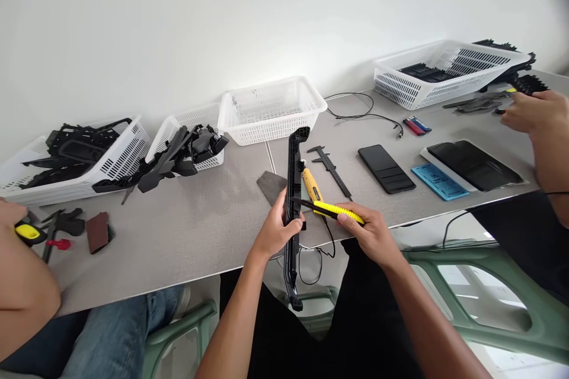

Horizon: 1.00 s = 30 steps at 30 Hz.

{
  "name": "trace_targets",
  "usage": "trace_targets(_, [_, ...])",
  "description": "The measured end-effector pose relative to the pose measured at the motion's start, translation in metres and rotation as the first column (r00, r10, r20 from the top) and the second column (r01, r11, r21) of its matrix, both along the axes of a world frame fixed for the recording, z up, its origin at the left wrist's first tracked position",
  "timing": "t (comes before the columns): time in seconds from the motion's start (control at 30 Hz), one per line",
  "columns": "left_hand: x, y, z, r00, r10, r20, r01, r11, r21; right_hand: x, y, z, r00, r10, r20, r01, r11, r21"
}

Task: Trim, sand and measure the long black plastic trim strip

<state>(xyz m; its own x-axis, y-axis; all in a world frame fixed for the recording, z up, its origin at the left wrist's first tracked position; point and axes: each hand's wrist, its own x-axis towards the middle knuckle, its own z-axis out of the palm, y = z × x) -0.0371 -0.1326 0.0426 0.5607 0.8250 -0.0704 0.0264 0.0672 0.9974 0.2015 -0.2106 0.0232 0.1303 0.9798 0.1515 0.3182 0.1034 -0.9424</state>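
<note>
Head view: the left hand (273, 231) is clenched around the middle of a long black plastic strip (292, 201), which stands nearly on end, its top over the bench (200, 231) and its foot hanging below the edge, between the knees. The right hand (371, 231) grasps a yellow knife (333, 209) and lays its tip against the strip's right edge, just beside the left fingers.

The likely trouble: the blade points toward the holding hand, so a slip off the hard, smooth plastic could run it into those fingers; a heavy push could also gouge the ribbed edge.

The strip is rigid, matte and notched. The knife handle is ridged. A second yellow tool (312, 186) and a steel caliper (331, 169) lie behind. White lattice baskets (271, 109) hold more black parts. A glossy phone (386, 168) lies flat. Other people's hands show at both sides.
</note>
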Motion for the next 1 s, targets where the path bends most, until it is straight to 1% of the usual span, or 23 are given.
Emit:
trace_targets(0.07, [0.0006,0.0001,-0.0006,1.000,0.008,0.004,-0.008,1.000,0.021,0.0030,-0.0012,-0.0006,0.998,0.061,-0.017,-0.061,0.998,-0.018])
trace_targets(0.13, [0.0009,-0.0001,-0.0007,1.000,0.015,0.013,-0.016,0.999,0.037,0.0037,-0.0014,-0.0010,0.996,0.090,-0.016,-0.090,0.996,-0.025])
trace_targets(0.3, [0.0000,-0.0010,-0.0008,1.000,-0.007,-0.007,0.007,1.000,-0.006,0.0013,-0.0008,-0.0023,1.000,-0.002,0.002,0.002,1.000,-0.012])
trace_targets(0.43, [-0.0003,-0.0006,-0.0018,1.000,0.013,0.015,-0.013,1.000,0.025,0.0023,-0.0016,-0.0038,0.997,0.069,-0.020,-0.069,0.997,-0.027])
trace_targets(0.47, [-0.0003,-0.0005,-0.0016,1.000,0.013,0.014,-0.013,1.000,0.026,0.0021,-0.0014,-0.0038,0.997,0.071,-0.018,-0.071,0.997,-0.031])
trace_targets(0.53, [-0.0005,-0.0005,-0.0006,1.000,0.006,0.000,-0.006,1.000,0.006,0.0004,-0.0005,-0.0034,1.000,0.021,0.000,-0.021,1.000,-0.022])
trace_targets(0.6, [-0.0008,-0.0008,0.0002,1.000,0.002,-0.015,-0.002,1.000,-0.015,-0.0019,0.0005,-0.0029,0.998,-0.063,0.015,0.063,0.998,0.004])
trace_targets(0.67, [-0.0010,-0.0010,-0.0002,1.000,0.009,-0.015,-0.009,1.000,-0.013,-0.0033,0.0004,-0.0029,0.994,-0.113,0.009,0.113,0.993,0.031])
trace_targets(0.77, [-0.0009,-0.0007,-0.0031,0.999,0.033,0.014,-0.033,0.999,-0.001,-0.0018,-0.0023,-0.0042,0.996,-0.086,-0.023,0.087,0.995,0.038])
trace_targets(0.83, [-0.0010,-0.0003,-0.0050,0.998,0.049,0.038,-0.048,0.999,-0.016,0.0001,-0.0043,-0.0052,0.997,-0.067,-0.039,0.068,0.997,0.030])
trace_targets(1.0, [-0.0023,0.0013,-0.0060,0.997,0.064,0.048,-0.063,0.998,-0.028,0.0000,-0.0050,-0.0074,0.993,-0.102,-0.056,0.103,0.994,0.024])
